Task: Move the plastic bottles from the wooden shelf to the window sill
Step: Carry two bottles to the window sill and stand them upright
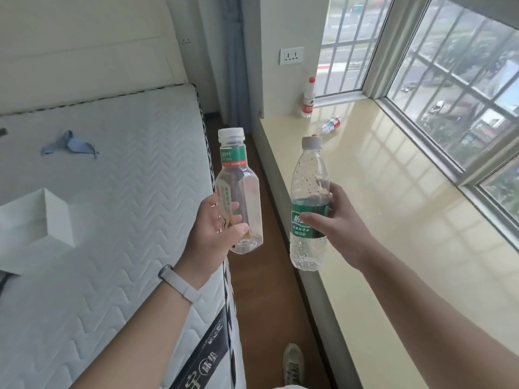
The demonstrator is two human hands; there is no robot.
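Left grip [216, 228] curls round the square clear plastic bottle with white cap [238, 197]; right grip [339, 223] curls round the round clear plastic bottle with green label [309, 203]. Both are held upright in the air, beside the glossy beige window sill [379, 220] (one small bottle [331, 125] lies toppled there). Best to set the bases flat, well back from the edge, and release once steady.

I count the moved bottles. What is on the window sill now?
One red-capped bottle stands in the far corner; a small bottle lies nearby. Something red peeks behind the grey-capped bottle, the rest covered.
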